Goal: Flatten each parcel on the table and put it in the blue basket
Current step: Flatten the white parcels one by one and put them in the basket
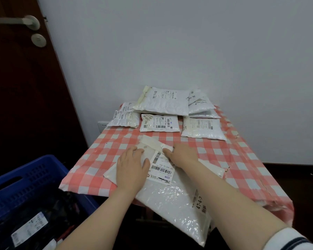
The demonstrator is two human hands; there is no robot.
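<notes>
Head view shows the large white parcel (172, 197) lying directly beneath both of your palms, its near end overhanging the table (246, 170) edge behind your wrists. Your left hand (132, 168) lies flat on it with straight fingers, gripping nothing. Your right hand (183, 156) presses likewise, its fingertips at the folded flap (152, 142) ahead of the shipping label (161, 167). The blue basket (25, 177) sits low, outboard of your left hand. Further parcels (160, 122) wait well ahead of your fingertips. Hazard: the overhanging end may drag the slick parcel off the table once you ease pressure. Uneven pressing may drive trapped air toward that end, leaving it puffed.
</notes>
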